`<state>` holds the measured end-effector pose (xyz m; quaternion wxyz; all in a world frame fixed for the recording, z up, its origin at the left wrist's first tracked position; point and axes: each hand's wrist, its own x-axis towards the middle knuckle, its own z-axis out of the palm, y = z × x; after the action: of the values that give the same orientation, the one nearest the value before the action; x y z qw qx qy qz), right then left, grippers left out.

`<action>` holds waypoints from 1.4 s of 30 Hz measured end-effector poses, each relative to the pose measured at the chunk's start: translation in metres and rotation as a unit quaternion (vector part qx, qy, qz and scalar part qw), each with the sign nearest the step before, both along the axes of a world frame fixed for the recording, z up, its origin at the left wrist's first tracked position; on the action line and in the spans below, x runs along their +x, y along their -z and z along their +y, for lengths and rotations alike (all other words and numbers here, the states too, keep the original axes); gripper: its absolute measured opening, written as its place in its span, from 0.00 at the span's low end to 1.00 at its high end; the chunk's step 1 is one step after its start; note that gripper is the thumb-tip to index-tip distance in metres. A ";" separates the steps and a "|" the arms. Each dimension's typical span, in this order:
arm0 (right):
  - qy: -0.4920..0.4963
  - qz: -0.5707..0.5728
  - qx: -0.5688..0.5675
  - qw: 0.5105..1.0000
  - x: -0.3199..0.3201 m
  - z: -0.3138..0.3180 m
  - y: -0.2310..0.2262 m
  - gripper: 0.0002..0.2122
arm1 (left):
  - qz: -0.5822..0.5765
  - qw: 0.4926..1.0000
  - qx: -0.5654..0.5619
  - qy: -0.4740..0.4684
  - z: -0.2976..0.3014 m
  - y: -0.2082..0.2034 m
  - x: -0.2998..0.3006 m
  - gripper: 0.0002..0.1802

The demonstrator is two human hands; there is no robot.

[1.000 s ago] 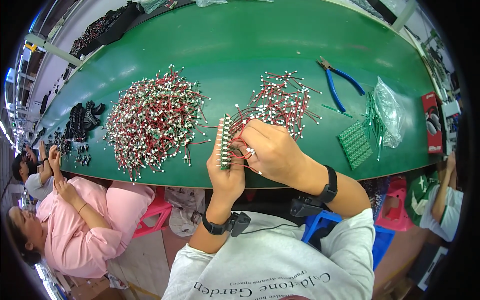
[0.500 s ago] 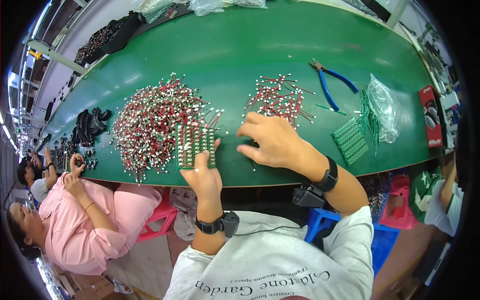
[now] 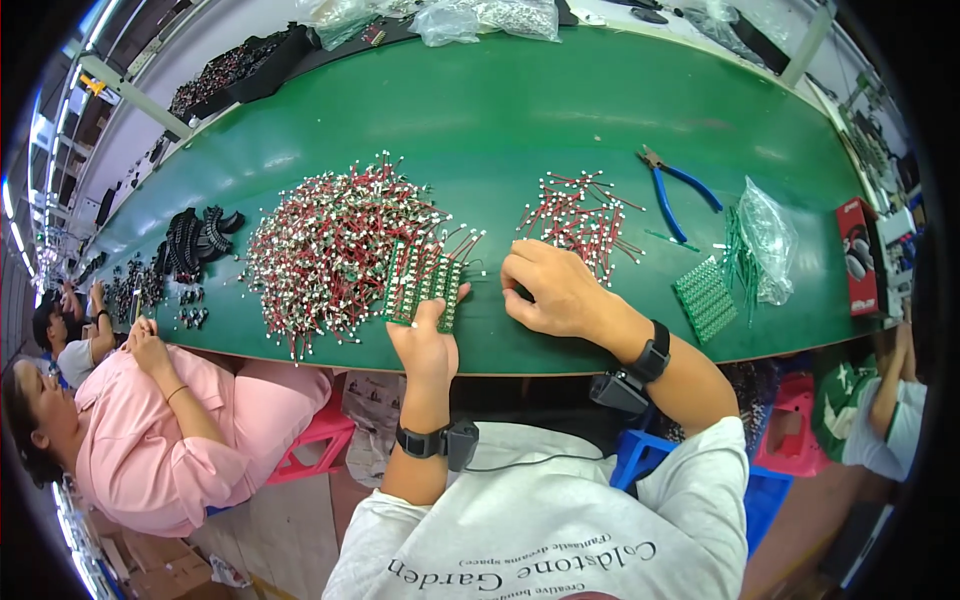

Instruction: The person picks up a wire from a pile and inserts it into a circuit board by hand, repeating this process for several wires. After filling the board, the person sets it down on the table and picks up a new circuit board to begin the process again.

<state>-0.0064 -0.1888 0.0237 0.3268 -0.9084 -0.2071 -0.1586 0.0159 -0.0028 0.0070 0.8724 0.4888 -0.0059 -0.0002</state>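
- Fingers of the left hand (image 3: 424, 348) grip a green board (image 3: 440, 290) with red wires (image 3: 403, 268), thumb pressed on it; I see it at the right edge of the big wire pile (image 3: 330, 250).
- Right hand (image 3: 550, 287): fingers half curled, thumb slightly apart; I can't tell if they hold anything.
- Smaller wire pile (image 3: 580, 215) lies just beyond, on the green surface (image 3: 470, 120).

The left forearm (image 3: 414, 482) runs nearly straight forward; the left grip (image 3: 426, 348) is clasped, thumb (image 3: 429, 313) extended forward. The right forearm (image 3: 697, 392) slants inward to the left, elbow bent; the right grip (image 3: 552, 287) lies back uppermost, fingers loosely curled, thumb tip parted from the forefinger.
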 end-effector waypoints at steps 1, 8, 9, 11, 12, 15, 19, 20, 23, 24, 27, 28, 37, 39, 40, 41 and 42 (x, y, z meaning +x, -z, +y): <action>0.016 -0.010 0.006 1.000 0.001 -0.001 -0.001 0.05 | 0.001 1.000 0.002 0.000 0.000 -0.001 0.000 0.28; 0.048 -0.037 0.086 0.995 0.007 -0.005 0.000 0.06 | -0.013 1.000 0.000 0.021 0.003 0.002 0.004 0.27; 0.044 0.005 0.129 0.991 0.005 -0.004 0.000 0.06 | -0.014 1.000 -0.005 0.024 0.003 0.002 0.004 0.28; 0.032 0.023 0.158 0.987 0.004 -0.003 -0.003 0.05 | -0.010 1.000 -0.007 0.024 0.003 0.001 0.004 0.28; 0.021 0.040 0.185 0.982 0.003 -0.002 -0.005 0.05 | -0.007 1.000 -0.011 0.024 0.003 0.001 0.004 0.28; -0.006 0.056 0.230 0.972 0.002 -0.003 -0.011 0.03 | 0.001 1.000 -0.020 0.023 0.000 -0.002 0.003 0.29; -0.009 0.132 0.278 0.951 0.001 -0.001 -0.016 0.05 | -0.001 0.999 -0.017 0.032 0.003 0.001 0.003 0.28; -0.019 0.122 0.283 0.951 0.002 -0.002 -0.013 0.06 | 0.003 0.999 -0.016 0.031 0.003 0.002 0.003 0.28; -0.023 0.137 0.306 0.942 0.001 -0.002 -0.015 0.06 | 0.003 0.999 -0.014 0.029 0.003 0.003 0.002 0.27; -0.018 0.162 0.326 0.931 0.001 -0.002 -0.016 0.05 | 0.004 1.000 -0.014 0.028 0.003 0.003 0.002 0.27; -0.016 0.204 0.354 0.913 0.001 -0.003 -0.015 0.05 | 0.007 0.999 -0.013 0.030 0.003 -0.001 0.001 0.27; -0.016 0.205 0.353 0.913 0.000 -0.002 -0.016 0.05 | 0.007 0.999 -0.013 0.033 0.003 -0.001 0.001 0.27; -0.039 0.239 0.381 0.892 -0.002 0.003 -0.017 0.06 | 0.012 0.998 -0.044 0.036 0.003 -0.001 0.002 0.26; -0.036 0.243 0.381 0.891 0.001 0.005 -0.018 0.05 | 0.015 0.998 -0.049 0.046 0.006 0.001 0.003 0.26; -0.039 0.244 0.378 0.893 0.003 0.007 -0.020 0.05 | 0.021 0.997 -0.057 0.048 0.006 0.003 0.004 0.27; -0.040 0.218 0.347 0.911 0.004 0.011 -0.023 0.04 | 0.017 0.997 -0.063 0.045 0.005 0.002 0.003 0.26; -0.041 0.192 0.316 0.928 0.004 0.015 -0.026 0.04 | 0.020 0.997 -0.063 0.048 0.006 0.003 0.004 0.26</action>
<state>-0.0020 -0.1743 0.0497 0.6368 -0.7618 -0.1164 -0.0252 0.0195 0.0032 0.0040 0.9003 0.4321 -0.0120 -0.0518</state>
